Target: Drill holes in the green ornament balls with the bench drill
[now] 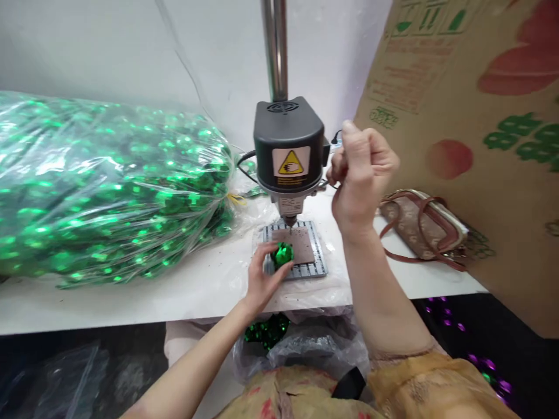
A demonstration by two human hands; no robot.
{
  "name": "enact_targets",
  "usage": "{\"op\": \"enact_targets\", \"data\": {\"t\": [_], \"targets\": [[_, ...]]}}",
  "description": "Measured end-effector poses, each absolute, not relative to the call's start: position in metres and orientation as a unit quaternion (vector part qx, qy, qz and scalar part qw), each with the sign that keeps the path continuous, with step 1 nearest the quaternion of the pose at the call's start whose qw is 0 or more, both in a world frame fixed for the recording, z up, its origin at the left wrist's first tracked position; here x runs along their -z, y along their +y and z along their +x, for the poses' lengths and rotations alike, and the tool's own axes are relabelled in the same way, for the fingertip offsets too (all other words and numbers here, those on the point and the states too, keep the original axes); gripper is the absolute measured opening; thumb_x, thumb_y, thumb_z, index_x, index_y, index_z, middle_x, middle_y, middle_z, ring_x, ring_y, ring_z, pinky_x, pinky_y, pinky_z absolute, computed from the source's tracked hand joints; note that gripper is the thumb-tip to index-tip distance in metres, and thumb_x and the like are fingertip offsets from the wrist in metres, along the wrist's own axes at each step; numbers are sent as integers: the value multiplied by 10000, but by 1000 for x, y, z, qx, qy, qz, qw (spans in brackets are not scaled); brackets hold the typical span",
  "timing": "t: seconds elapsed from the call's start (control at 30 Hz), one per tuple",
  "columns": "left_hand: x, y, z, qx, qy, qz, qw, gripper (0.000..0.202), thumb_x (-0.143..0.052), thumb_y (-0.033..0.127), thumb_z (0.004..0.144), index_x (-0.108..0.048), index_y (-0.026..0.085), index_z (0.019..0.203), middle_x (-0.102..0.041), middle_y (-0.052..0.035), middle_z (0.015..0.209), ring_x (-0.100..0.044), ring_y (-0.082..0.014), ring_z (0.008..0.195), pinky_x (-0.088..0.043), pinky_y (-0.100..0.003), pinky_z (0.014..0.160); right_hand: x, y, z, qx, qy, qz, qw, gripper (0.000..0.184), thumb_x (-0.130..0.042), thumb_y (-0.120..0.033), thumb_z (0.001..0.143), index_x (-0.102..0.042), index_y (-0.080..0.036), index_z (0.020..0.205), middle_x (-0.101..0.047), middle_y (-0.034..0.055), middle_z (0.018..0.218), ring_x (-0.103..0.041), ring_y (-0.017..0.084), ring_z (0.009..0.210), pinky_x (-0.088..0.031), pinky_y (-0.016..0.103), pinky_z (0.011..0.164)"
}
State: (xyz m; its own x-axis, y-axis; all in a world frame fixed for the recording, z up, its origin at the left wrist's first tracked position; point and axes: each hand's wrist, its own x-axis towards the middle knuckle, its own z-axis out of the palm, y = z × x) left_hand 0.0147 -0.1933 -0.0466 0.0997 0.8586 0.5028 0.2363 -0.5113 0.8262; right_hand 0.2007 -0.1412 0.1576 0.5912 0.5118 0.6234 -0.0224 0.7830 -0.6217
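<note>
My left hand (261, 278) has its fingers and thumb closed round a shiny green ball (283, 254). It holds the ball over a brownish square pad (303, 243) on the slotted metal base (319, 265) of a bench drill press (289, 145). Just behind the ball, the drill's chuck (290, 220) points down, apart from it. My right hand (364, 169) is raised beside the drill head, fingers curled in a fist at its right side. A thin lever (324, 184) runs from the head toward those fingers; the grip itself is partly hidden.
A large clear bag of green shiny balls (131, 192) fills the left of the white table (209, 285). To the right are a brown handbag (423, 224) and a big cardboard box (458, 145). Below the table edge, an open plastic bag (314, 349) holds green pieces.
</note>
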Motion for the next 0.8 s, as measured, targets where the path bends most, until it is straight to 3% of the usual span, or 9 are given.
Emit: {"op": "enact_targets", "data": {"t": [0.13, 0.2, 0.3, 0.4, 0.5, 0.67, 0.8], "targets": [[83, -260, -38, -411, 246, 849, 225, 457, -862, 336, 817, -707, 393, 1243, -710, -94, 1398, -738, -326, 1167, -653, -460, 896, -152, -139, 203, -133, -463, -319, 816, 556, -637, -544, 916, -286, -225, 626, -302, -78, 552, -293, 23, 491, -297, 211, 450], [110, -286, -60, -273, 214, 913, 214, 414, -804, 312, 862, -720, 440, 1247, -709, -77, 1420, -745, -326, 1158, -646, -487, 952, -151, -139, 203, -111, -482, -322, 807, 532, -580, -541, 951, -280, -226, 645, -274, -71, 578, -299, 23, 504, -323, 197, 470], [145, -302, -76, -116, 320, 914, 220, 424, -718, 243, 889, -730, 451, 1258, -704, -64, 1434, -733, -340, 1208, -626, -493, 1013, -150, -138, 204, -88, -498, -312, 804, 505, -555, -503, 973, -278, -225, 655, -267, -66, 593, -310, 24, 510, -339, 191, 484], [159, -297, -76, -53, 432, 861, 263, 532, -683, 214, 876, -683, 453, 1352, -690, -37, 1451, -701, -331, 1291, -625, -420, 1028, -149, -137, 204, -86, -498, -310, 805, 498, -553, -486, 977, -276, -225, 655, -268, -65, 594, -301, 25, 509, -332, 191, 478], [150, -295, -73, -88, 413, 858, 291, 569, -598, 183, 891, -647, 406, 1413, -705, -61, 1426, -719, -302, 1267, -630, -389, 1014, -150, -139, 203, -104, -480, -315, 812, 506, -580, -493, 960, -287, -224, 647, -271, -66, 590, -302, 29, 512, -338, 199, 481], [92, -269, -68, -333, 176, 912, 164, 319, -534, 169, 909, -746, 298, 1109, -816, -86, 1084, -783, -274, 1040, -667, -424, 898, -153, -147, 201, -128, -462, -314, 819, 495, -653, -430, 925, -334, -217, 612, -346, -71, 530, -298, 30, 461, -264, 221, 425], [32, -172, -48, -417, 310, 851, 75, 291, -475, 58, 903, -712, 224, 870, -784, -75, 943, -760, -219, 958, -627, -353, 838, -154, -150, 200, -134, -448, -310, 828, 443, -656, -320, 907, -369, -212, 588, -400, -82, 490, -352, 25, 425, -297, 219, 410]]}}
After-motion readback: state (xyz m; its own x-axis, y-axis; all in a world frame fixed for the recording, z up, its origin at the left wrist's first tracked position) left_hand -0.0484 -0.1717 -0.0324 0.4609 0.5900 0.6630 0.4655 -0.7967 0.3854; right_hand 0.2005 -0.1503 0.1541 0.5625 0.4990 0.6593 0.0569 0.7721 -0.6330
